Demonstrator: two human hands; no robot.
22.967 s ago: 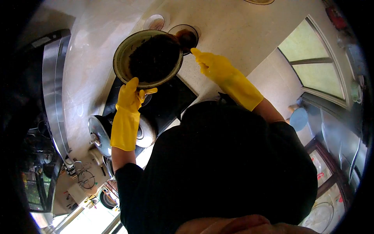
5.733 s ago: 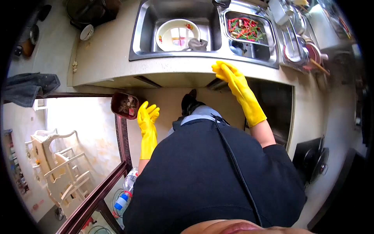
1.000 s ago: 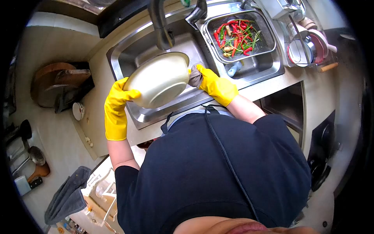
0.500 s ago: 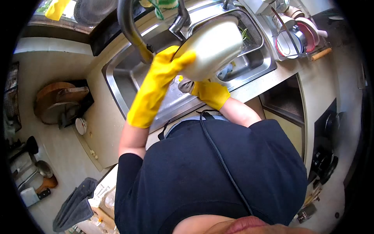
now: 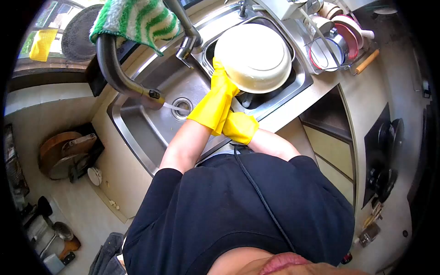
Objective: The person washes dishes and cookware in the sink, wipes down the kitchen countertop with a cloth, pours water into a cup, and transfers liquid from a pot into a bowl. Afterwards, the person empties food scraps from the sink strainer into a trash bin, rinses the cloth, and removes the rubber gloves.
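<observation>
A large cream-white bowl (image 5: 254,57), bottom side up, is over the right part of the sink (image 5: 137,151). My left hand (image 5: 221,94), in a long yellow rubber glove, grips its left edge. My right hand (image 5: 241,127), in a matching glove, is low at the sink's front edge, partly behind the left forearm; its fingers are hidden. Water (image 5: 176,108) runs from the dark tap (image 5: 153,97) toward the drain (image 5: 182,106) in the left basin. Behind the bowl, the rim of a wire basket (image 5: 285,34) shows.
A green-and-white striped cloth (image 5: 137,20) hangs over the tap. To the right, a dish rack (image 5: 337,50) holds bowls and pans. Cutting boards (image 5: 68,149) and a white cup (image 5: 95,176) are at left. A yellow cloth (image 5: 43,45) hangs by the window.
My left hand has carried the bowl right, from a tilt over the middle to bottom up over the right basin. The grey scrubber at my right hand is now hidden. The view has shifted.
</observation>
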